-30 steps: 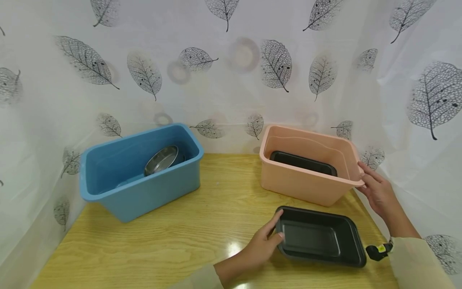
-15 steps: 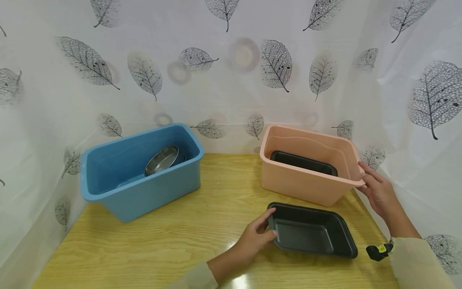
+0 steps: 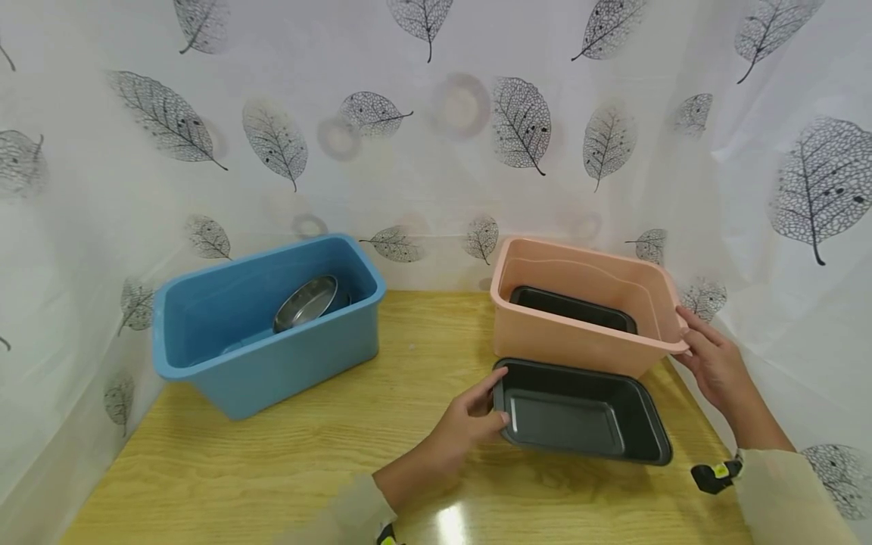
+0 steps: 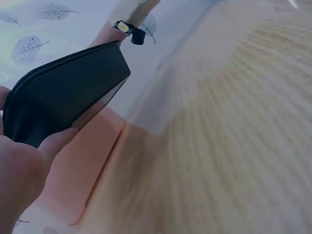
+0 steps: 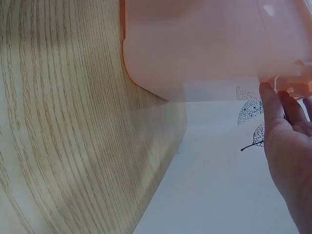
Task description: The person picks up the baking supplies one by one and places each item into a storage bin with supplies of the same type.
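My left hand [image 3: 455, 433] pinches the left end of a black loaf pan [image 3: 565, 420], thumb inside and fingers at its outer side. In the left wrist view the loaf pan [image 4: 73, 87] hangs above the table, its underside showing. It is just in front of a pink plastic bin [image 3: 565, 344], overlapping the bin's lower front in the head view. My right hand [image 3: 715, 363] grips the rim at the bin's right end; in the right wrist view its fingers [image 5: 273, 105] reach under that rim. Inside the bin lies another black pan [image 3: 572, 306], partly hidden by the front wall.
A blue plastic bin [image 3: 286, 375] stands at the left, with a round metal pan [image 3: 306, 303] leaning inside it. Both bins rest on a wooden table [image 3: 272, 469]. A white sheet with a leaf print [image 3: 429, 166] hangs behind and along the sides.
My left hand has lifted the loaf pan and carried it away from me and slightly left, toward the pink bin. My right hand and both bins have stayed in place.
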`<state>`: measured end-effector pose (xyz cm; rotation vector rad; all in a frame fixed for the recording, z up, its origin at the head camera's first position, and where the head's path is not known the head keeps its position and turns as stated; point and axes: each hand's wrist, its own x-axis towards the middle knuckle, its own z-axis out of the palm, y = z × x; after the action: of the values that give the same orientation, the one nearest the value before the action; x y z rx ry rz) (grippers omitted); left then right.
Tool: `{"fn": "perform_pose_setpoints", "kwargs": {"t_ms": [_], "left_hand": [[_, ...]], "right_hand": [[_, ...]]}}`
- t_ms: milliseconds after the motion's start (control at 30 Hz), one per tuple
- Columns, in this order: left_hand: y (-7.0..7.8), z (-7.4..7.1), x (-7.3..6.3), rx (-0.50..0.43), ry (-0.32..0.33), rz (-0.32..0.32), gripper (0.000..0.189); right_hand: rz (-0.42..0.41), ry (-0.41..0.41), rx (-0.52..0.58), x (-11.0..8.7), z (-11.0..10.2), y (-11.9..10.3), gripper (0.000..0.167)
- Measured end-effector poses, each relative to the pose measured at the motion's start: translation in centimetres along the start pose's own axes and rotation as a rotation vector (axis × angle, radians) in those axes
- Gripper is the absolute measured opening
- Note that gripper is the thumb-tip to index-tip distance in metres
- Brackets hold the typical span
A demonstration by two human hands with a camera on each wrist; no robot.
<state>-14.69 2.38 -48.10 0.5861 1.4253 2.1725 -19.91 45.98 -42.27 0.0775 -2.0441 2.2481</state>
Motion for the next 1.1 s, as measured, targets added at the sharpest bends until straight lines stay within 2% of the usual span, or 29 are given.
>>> {"fn": "perform_pose_setpoints", "kwargs": {"t_ms": [200, 567, 900, 1100], "left_hand": [[2.3, -0.9, 0.4, 0.018, -0.042, -0.012, 0.068], [6.9, -1.2, 2.1, 0.054, -0.017, 0.013, 0.071], [9.7, -1.7, 5.0, 0.011, -0.103, 0.077, 0.07], [11.1, -2.3, 7.6, 0.059, -0.12, 0.118, 0.069]], "right_hand": [[0.011, 0.004, -0.012, 0.0, 0.0, -0.1, 0.059], [0.005, 0.004, -0.016, 0.1, -0.1, 0.0, 0.059], [0.004, 0.006, 0.031, -0.1, -0.2, 0.0, 0.053], [0.001, 0.019, 0.052, 0.2, -0.2, 0.1, 0.048]]}}
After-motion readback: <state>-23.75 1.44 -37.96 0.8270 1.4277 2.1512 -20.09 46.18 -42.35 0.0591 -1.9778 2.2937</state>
